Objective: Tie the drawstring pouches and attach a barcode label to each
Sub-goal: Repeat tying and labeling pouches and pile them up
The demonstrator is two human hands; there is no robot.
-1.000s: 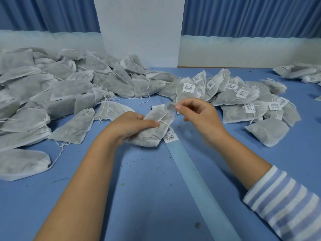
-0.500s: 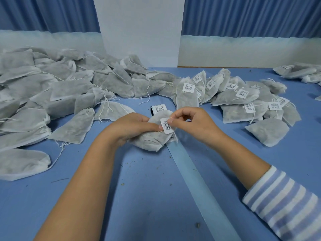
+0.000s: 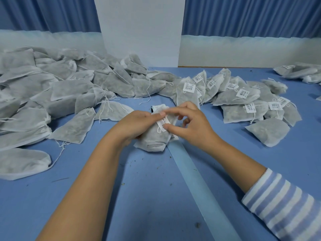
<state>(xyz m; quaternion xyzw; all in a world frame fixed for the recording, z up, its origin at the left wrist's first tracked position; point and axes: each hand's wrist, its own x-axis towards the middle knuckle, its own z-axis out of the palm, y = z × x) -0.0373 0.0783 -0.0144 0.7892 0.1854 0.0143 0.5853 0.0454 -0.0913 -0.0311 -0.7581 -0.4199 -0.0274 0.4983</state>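
Observation:
A grey drawstring pouch (image 3: 154,138) lies at the table's middle under both hands. My left hand (image 3: 137,124) grips its upper part from the left. A white barcode label (image 3: 163,122) sits on the pouch's neck, and my right hand (image 3: 189,124) presses it there with thumb and forefinger. A roll of labels (image 3: 157,107) shows just behind my fingers. The pale blue backing strip (image 3: 194,176) runs from under the pouch toward the near right.
A big heap of unlabelled pouches (image 3: 57,94) covers the left side of the blue table (image 3: 121,197). Labelled pouches (image 3: 243,100) are piled at the right, with a few more at the far right edge (image 3: 302,72). A white board (image 3: 140,30) stands behind.
My right hand brought a label down from the raised position onto the pouch's neck. The pouch settled lower on the table, and my left hand closed further over it.

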